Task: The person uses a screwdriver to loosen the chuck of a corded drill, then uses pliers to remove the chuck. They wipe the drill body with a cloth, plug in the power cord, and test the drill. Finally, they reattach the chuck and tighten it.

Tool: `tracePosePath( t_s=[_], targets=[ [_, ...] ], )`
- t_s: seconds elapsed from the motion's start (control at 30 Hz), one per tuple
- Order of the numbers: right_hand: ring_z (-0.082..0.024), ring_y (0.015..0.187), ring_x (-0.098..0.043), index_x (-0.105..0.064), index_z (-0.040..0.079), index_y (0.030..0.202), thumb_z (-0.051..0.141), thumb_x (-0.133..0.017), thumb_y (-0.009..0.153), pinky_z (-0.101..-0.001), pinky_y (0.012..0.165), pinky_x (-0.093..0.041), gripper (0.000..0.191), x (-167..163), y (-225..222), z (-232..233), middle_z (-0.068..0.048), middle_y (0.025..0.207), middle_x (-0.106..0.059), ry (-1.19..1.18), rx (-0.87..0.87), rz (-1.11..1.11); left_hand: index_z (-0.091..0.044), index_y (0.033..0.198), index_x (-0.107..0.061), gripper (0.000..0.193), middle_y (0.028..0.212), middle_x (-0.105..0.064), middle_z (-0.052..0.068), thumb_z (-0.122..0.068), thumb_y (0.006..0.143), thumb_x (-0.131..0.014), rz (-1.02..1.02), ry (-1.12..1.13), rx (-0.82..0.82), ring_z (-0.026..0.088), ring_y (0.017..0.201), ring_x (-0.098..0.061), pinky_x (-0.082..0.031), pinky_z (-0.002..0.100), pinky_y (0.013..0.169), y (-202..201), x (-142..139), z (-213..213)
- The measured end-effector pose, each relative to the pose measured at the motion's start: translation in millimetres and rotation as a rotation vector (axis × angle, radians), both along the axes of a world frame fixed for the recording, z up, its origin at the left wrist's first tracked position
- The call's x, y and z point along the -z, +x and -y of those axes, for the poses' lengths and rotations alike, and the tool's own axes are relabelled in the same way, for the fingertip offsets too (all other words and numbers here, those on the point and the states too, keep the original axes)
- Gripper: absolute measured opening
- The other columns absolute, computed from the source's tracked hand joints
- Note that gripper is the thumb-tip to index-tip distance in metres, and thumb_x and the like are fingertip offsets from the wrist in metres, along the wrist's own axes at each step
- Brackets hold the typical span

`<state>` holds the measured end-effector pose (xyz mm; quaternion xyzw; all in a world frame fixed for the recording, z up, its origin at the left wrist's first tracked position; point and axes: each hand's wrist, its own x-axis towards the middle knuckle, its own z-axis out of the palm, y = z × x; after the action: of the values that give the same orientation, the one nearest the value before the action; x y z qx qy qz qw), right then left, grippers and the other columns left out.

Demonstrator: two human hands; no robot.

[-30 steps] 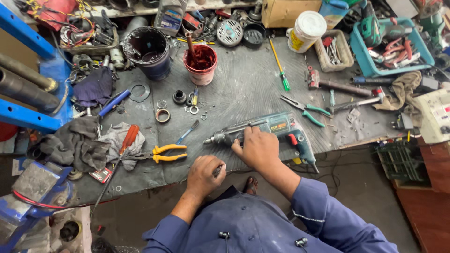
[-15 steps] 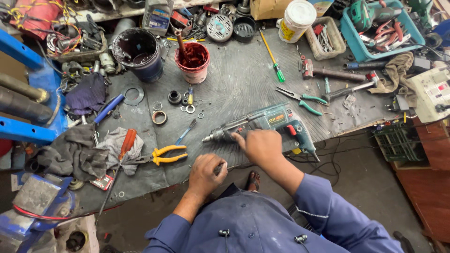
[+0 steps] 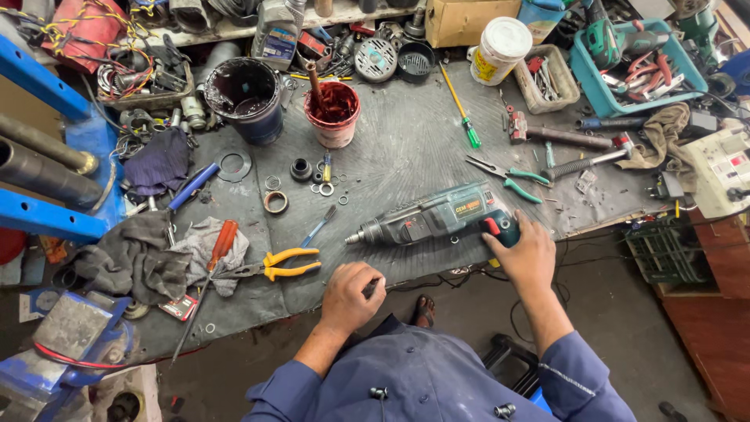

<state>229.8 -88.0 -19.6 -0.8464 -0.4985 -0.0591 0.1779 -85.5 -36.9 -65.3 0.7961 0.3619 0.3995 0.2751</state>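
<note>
The dark green rotary hammer drill with the black nose (image 3: 437,215) lies on its side on the grey rubber-covered surface (image 3: 406,148), near the front edge, its chuck pointing to the person's left; the right hand (image 3: 527,254) rests on the rear handle end, the fingers (image 3: 508,234) curled loosely over the grip by the red switch, closed on it but not squeezing as far as I can see; the left hand (image 3: 349,297) is closed into a fist at the surface edge, around a small dark tool (image 3: 370,287) of which only a tip shows, so I cannot tell what kind it is.

In my judgement the work is on the drill body, and to do it well the right hand should press the handle down firmly so the machine does not roll; the small tool should meet the housing straight, not at an angle; the cable hanging below the edge should stay free of the hands.

Just to the left lie yellow-handled pliers (image 3: 285,263) and a red-handled screwdriver (image 3: 221,241) on a grey rag (image 3: 199,250); the loose metal rings and washers (image 3: 324,187) are well apart from the drill; the red plastic pot with dark grease (image 3: 332,113) stands behind them.
</note>
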Motion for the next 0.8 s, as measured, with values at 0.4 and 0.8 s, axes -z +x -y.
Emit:
tracePosePath(
  t_s=[0.4, 0.8],
  targets=[
    [-0.036, 0.109, -0.060, -0.066, 0.001, 0.132, 0.050, -0.082, 0.073, -0.0479, 0.092, -0.044, 0.079, 1.1, -9.7, -2.9, -0.018, 0.112, -0.063, 0.100, 0.007, 0.141, -0.009, 0.079, -0.067, 0.009, 0.081, -0.065, 0.006, -0.014, 0.079, -0.074, 0.019, 0.010, 0.035, 0.030, 0.081, -0.064, -0.048, 0.042, 0.076, -8.1, 0.5, 1.0],
    [-0.034, 0.132, -0.052, -0.062, 0.007, 0.129, 0.035, -0.079, 0.084, -0.0501, 0.116, -0.031, 0.056, 2.5, -85.7, -20.5, -0.012, 0.136, -0.059, 0.309, -0.444, -0.007, -0.007, 0.080, -0.067, 0.011, 0.080, -0.065, 0.008, -0.015, 0.080, -0.074, -0.017, 0.005, 0.080, 0.030, 0.081, -0.064, -0.048, 0.042, 0.078, -12.5, -4.0, -0.7]
  ],
)
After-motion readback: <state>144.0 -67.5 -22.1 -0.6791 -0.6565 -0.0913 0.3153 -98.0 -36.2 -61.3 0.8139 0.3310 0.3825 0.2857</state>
